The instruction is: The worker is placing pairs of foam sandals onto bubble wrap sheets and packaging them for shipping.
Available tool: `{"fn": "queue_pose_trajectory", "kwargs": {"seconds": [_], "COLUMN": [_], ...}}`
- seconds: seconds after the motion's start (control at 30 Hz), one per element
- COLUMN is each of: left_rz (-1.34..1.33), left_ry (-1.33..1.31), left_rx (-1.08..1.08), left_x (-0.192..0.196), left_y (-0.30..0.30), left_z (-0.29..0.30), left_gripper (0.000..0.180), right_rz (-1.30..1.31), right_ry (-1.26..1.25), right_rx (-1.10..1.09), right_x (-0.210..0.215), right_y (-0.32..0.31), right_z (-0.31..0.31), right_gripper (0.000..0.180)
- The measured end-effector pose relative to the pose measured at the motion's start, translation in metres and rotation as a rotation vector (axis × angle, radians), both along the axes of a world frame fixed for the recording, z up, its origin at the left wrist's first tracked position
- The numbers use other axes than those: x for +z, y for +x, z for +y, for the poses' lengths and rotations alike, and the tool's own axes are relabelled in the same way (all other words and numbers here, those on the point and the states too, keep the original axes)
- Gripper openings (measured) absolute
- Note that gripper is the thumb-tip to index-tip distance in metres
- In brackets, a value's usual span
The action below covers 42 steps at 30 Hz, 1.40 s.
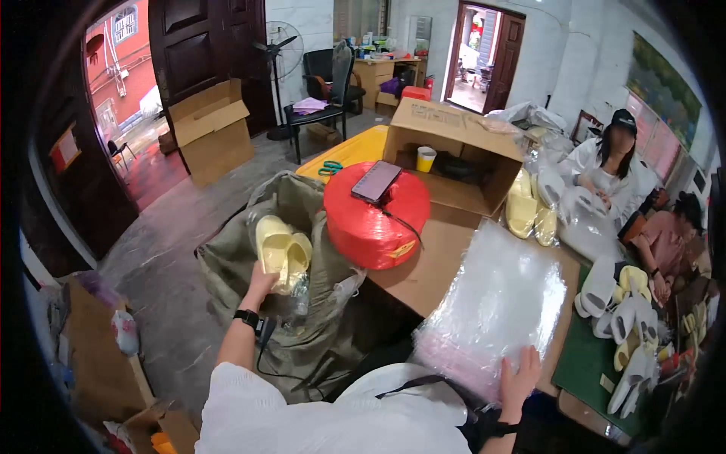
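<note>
My left hand (265, 282) grips a pair of pale yellow slippers (278, 250) in a clear plastic bag, holding them over the mouth of a large grey-green sack (227, 261). Its fingers are partly hidden behind the bag. On the table's near side, my right hand (520, 377) rests with fingers spread on the edge of a stack of clear plastic bags (503, 291); it holds nothing. Just right of the sack sits a big red roll of plastic twine (363, 238), with a dark phone (376, 182) lying on top.
Beyond the roll are green-handled scissors (330, 168) and an open cardboard box (491, 163) with a yellow cup (425, 158). Bagged yellow slippers (522, 212) lie beside the box. At right, two people sit by a green-topped table (578, 363) with several loose slippers (631, 318).
</note>
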<state>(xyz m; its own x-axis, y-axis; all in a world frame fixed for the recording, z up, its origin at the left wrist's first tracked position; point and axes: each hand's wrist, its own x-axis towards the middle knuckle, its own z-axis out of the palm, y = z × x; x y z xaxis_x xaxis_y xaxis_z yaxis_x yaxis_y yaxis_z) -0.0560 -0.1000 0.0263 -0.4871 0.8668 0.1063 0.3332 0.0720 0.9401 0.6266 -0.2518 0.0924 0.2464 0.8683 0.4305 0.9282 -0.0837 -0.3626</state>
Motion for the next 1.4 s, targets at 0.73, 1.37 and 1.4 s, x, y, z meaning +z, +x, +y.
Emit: {"fn": "queue_pose_trajectory", "kwargs": {"seconds": [0.73,1.37,1.4], "left_rz": [0.556,-0.174,-0.223], "left_ry": [-0.518,-0.667,-0.678], "left_rx": [-0.597,-0.489,-0.462], "left_x": [-0.125,-0.121,-0.115], "left_y": [0.079,0.033,0.031], "left_z": [0.062,0.018,0.019], "left_gripper": [0.044,0.038,0.037], "right_rz": [-0.006,0.03,0.04], "right_ry": [0.089,0.09,0.094], "right_rx": [-0.129,-0.083,-0.087], "right_x": [0.001,-0.003,-0.002], "right_y": [-0.008,-0.011,-0.011], "right_z": [-0.006,-0.002,-0.003], "right_gripper": [0.057,0.06,0.06]}}
